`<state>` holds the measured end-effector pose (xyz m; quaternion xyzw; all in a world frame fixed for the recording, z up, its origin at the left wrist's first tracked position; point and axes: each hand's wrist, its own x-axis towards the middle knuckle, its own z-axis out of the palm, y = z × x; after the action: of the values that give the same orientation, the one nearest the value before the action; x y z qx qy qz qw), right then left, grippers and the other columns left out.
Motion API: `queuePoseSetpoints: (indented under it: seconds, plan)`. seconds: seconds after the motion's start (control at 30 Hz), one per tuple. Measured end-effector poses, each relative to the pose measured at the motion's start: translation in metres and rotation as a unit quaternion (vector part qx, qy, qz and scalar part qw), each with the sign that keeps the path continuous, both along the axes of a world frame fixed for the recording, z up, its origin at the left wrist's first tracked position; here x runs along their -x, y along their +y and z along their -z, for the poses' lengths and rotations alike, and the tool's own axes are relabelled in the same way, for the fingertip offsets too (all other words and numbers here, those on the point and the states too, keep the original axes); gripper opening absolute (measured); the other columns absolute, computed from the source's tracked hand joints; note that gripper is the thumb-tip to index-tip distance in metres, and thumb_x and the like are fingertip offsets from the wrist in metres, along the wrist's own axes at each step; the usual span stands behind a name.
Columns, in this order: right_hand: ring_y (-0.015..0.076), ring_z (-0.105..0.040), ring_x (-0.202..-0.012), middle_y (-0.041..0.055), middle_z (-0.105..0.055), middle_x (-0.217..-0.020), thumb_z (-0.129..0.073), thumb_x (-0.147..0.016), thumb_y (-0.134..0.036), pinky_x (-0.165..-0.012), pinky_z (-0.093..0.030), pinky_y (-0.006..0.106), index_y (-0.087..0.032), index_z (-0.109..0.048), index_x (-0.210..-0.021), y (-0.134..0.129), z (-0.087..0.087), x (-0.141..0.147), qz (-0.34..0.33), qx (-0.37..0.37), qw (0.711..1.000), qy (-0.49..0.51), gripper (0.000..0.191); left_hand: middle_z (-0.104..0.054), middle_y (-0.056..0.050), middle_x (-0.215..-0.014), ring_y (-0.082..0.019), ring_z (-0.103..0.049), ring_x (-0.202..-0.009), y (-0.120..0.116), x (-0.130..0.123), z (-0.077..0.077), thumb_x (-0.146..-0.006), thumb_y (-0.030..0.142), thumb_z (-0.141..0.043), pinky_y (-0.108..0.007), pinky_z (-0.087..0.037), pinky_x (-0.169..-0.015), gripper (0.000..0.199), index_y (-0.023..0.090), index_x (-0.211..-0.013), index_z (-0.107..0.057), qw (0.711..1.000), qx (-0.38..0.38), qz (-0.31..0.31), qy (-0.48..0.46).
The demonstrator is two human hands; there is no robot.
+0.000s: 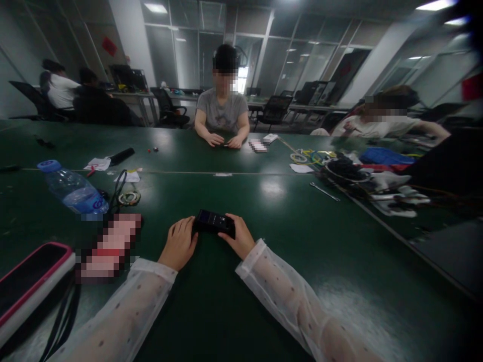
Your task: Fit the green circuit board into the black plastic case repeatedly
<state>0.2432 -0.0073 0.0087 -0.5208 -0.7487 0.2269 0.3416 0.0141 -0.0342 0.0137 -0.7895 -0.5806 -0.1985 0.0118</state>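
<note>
A small black device [213, 221] with a dark screen lies near the middle of the green table [287, 246]. My right hand [239, 236] grips its right end, thumb on the near edge and fingers over the far side. At the left end, my left hand [180, 242] rests with curved fingers against the device's corner; what its fingertips hold there is partly hidden. Sheer white dotted sleeves cover both my forearms.
On the left are a water bottle [77, 193], a blurred pink item [113, 244], a pink-edged phone [33, 281] and black straps. A wrench [324, 191] and a cable pile [362, 176] are on the right. A person [222, 110] sits opposite; others sit farther off.
</note>
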Motion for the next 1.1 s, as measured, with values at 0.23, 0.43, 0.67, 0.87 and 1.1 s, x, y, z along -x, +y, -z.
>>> queuePoseSetpoints:
  seconds: [0.23,0.43,0.67,0.87,1.1]
  plan:
    - [0.0261,-0.053,-0.117,0.0107,-0.052,-0.123,-0.068,-0.078,-0.030,-0.099,-0.045,0.051,-0.024,-0.038,-0.132,0.000,-0.004,-0.001,-0.011,0.000,1.000,0.020,0.063,-0.050,-0.012,-0.131,-0.025,-0.046,-0.121,0.000,-0.001,-0.001,-0.095,0.030,-0.035,-0.044,-0.037,-0.100,0.054,0.019,-0.146,-0.021,1.000,-0.001,0.004,-0.011]
    - [0.0251,-0.053,-0.117,0.0088,-0.051,-0.123,-0.071,-0.075,-0.030,-0.099,-0.046,0.049,-0.025,-0.038,-0.131,0.001,-0.002,-0.002,-0.008,0.013,0.999,0.042,0.065,-0.049,-0.011,-0.134,-0.025,-0.044,-0.122,-0.001,-0.002,-0.003,-0.095,0.029,-0.036,-0.045,-0.037,-0.100,0.048,0.021,-0.142,-0.031,1.000,0.006,0.004,-0.006]
    - [0.0244,-0.054,-0.112,0.0081,-0.053,-0.117,-0.072,-0.074,-0.027,-0.098,-0.046,0.047,-0.024,-0.042,-0.126,0.002,-0.002,-0.002,-0.011,-0.006,0.999,0.040,0.060,-0.050,-0.010,-0.133,-0.025,-0.044,-0.122,0.000,-0.004,-0.008,-0.094,0.026,-0.037,-0.044,-0.037,-0.100,0.047,0.020,-0.140,-0.033,1.000,0.013,0.001,0.002]
    - [0.0241,-0.056,-0.108,0.0067,-0.055,-0.113,-0.072,-0.074,-0.028,-0.095,-0.048,0.047,-0.024,-0.046,-0.119,0.003,-0.003,-0.002,-0.011,0.002,0.999,0.036,0.052,-0.050,-0.011,-0.133,-0.026,-0.044,-0.122,0.000,-0.002,-0.006,-0.094,0.027,-0.037,-0.045,-0.036,-0.101,0.047,0.019,-0.140,-0.033,1.000,0.010,0.004,0.002]
    - [0.0232,-0.058,-0.105,0.0061,-0.058,-0.111,-0.071,-0.074,-0.028,-0.093,-0.049,0.045,-0.023,-0.047,-0.116,0.002,-0.006,-0.002,-0.004,0.014,0.999,0.048,0.049,-0.050,-0.013,-0.132,-0.026,-0.045,-0.121,0.000,-0.001,-0.003,-0.094,0.028,-0.037,-0.045,-0.037,-0.100,0.050,0.016,-0.142,-0.029,1.000,0.005,0.003,-0.005]
